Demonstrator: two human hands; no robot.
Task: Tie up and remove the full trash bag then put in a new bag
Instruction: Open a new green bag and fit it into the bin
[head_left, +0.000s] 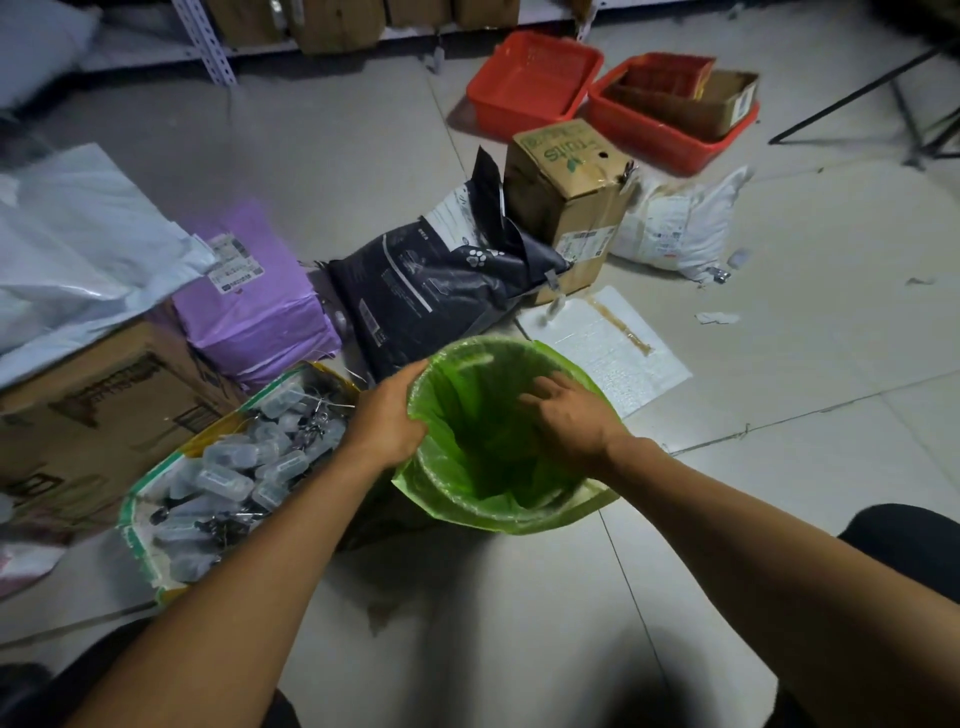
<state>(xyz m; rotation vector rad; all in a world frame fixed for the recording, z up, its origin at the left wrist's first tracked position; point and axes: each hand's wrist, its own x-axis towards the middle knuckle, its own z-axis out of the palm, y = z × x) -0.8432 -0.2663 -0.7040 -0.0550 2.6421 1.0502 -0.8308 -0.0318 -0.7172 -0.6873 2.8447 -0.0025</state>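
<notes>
A green trash bag (467, 499) lines a round bin on the floor, its edge folded over the rim all around. My left hand (387, 415) grips the bag's edge at the bin's left rim. Over the bin's mouth, my right hand (569, 415) reaches in on the right side with fingers spread against the green plastic. The bag's inside looks empty. The bin itself is almost fully hidden by the bag.
A bag of small plastic bottles (228, 467) sits just left of the bin. Behind are a dark pet-food bag (431, 291), a purple parcel (254, 306), cardboard boxes (569, 208), red crates (535, 83) and a white sheet (608, 343) on the floor.
</notes>
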